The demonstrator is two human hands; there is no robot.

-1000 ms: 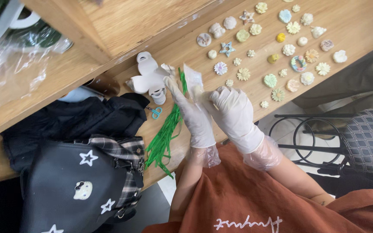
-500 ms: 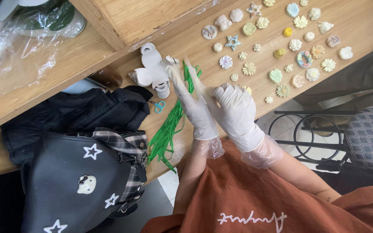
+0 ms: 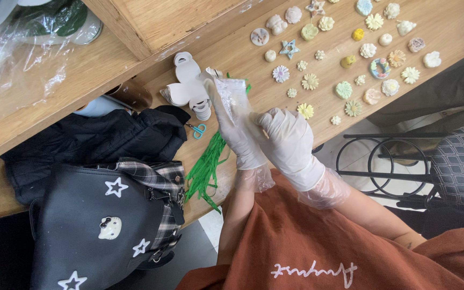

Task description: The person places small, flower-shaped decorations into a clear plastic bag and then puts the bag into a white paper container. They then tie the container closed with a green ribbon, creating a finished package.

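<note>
At frame centre, our gloved left hand [image 3: 238, 129] and right hand [image 3: 288, 140] fingers pinch a clear plastic bag [image 3: 231, 92] above the counter [image 3: 253, 59].

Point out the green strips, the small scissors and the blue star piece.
green strips [image 3: 206, 171], head view, middle of the bundle
small scissors [image 3: 199, 130], head view, blue handle loop
blue star piece [image 3: 289, 49], head view, its centre

Head view, steeply down, close.

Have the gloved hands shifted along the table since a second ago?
No. Both hands, left hand and right hand, stay beside the green ribbons; only the camera moved.
</note>
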